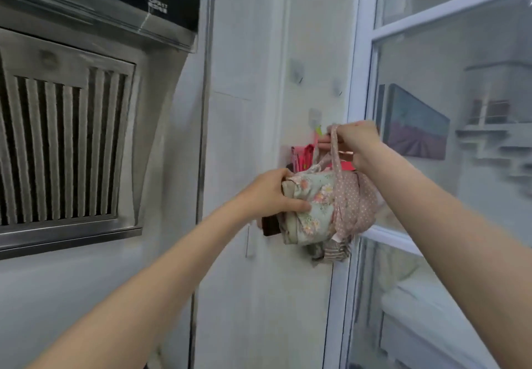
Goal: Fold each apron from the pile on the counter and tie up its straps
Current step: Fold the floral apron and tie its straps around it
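Observation:
A folded apron bundle (316,210) of pale floral cloth, wrapped round with pink polka-dot straps, is held up in front of the white wall. My left hand (270,194) grips its left end, fingers curled over the edge. My right hand (355,141) pinches the pink dotted strap loop (335,152) above the bundle, close to a clear adhesive wall hook (315,116). A striped brown piece of cloth hangs under the bundle.
A steel range hood (72,127) fills the left side. Two more clear hooks (298,70) sit higher on the wall. Red and pink items (302,158) hang behind the bundle. A glass-paned door (449,109) stands to the right.

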`<move>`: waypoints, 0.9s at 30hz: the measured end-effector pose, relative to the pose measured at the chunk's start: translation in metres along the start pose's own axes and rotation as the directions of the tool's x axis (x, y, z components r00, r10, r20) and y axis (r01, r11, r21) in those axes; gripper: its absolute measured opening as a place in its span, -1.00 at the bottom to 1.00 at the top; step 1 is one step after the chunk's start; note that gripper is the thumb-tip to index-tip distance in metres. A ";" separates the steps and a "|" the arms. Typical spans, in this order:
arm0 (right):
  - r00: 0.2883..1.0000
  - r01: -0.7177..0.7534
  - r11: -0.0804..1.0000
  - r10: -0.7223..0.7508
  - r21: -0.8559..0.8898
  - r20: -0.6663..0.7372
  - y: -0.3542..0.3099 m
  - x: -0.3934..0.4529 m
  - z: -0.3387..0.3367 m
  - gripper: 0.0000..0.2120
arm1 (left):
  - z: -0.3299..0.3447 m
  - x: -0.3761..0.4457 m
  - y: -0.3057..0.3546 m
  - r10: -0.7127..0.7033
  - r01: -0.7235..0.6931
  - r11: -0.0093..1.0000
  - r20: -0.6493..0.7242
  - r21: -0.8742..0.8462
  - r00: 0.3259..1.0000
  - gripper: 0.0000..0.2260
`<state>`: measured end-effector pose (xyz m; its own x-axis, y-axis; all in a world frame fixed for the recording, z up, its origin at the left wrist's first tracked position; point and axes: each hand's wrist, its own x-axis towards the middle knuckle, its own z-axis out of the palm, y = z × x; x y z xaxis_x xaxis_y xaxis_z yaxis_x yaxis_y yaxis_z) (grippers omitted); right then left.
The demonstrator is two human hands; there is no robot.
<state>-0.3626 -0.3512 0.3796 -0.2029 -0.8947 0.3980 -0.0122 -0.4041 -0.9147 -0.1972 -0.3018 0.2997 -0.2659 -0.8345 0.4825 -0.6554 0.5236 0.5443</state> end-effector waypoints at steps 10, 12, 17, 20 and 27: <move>1.000 -0.003 1.000 0.003 -0.022 0.019 0.023 0.100 -0.065 -0.90 | 0.053 0.090 0.032 -0.074 0.073 0.995 0.011 0.066 0.997 -0.52; 0.995 0.095 0.995 -0.095 0.010 -0.010 0.003 0.113 -0.061 -0.90 | 0.042 0.104 0.044 -0.078 0.077 0.996 -0.008 -0.051 0.997 -0.61; 0.958 0.261 0.957 -0.272 -0.125 -0.084 -0.036 0.162 -0.061 -0.68 | 0.019 0.158 0.067 -0.081 0.051 0.980 -0.149 -0.193 0.986 -0.61; 0.951 0.284 0.949 -0.297 -0.140 -0.086 -0.054 0.181 -0.062 -0.64 | 0.010 0.192 0.081 -0.043 0.005 0.984 -0.212 -0.177 0.976 -0.70; 0.932 0.334 0.910 -0.358 -0.245 -0.059 -0.059 0.259 -0.046 -0.64 | 0.010 0.269 0.078 -0.055 0.038 0.998 -0.360 -0.055 0.931 -0.71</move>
<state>-0.4595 -0.5502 0.5332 -0.2421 -0.6779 0.6941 -0.3192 -0.6200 -0.7168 -0.3266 -0.4874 0.4653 0.0430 -0.7444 0.6663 -0.6252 0.5002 0.5991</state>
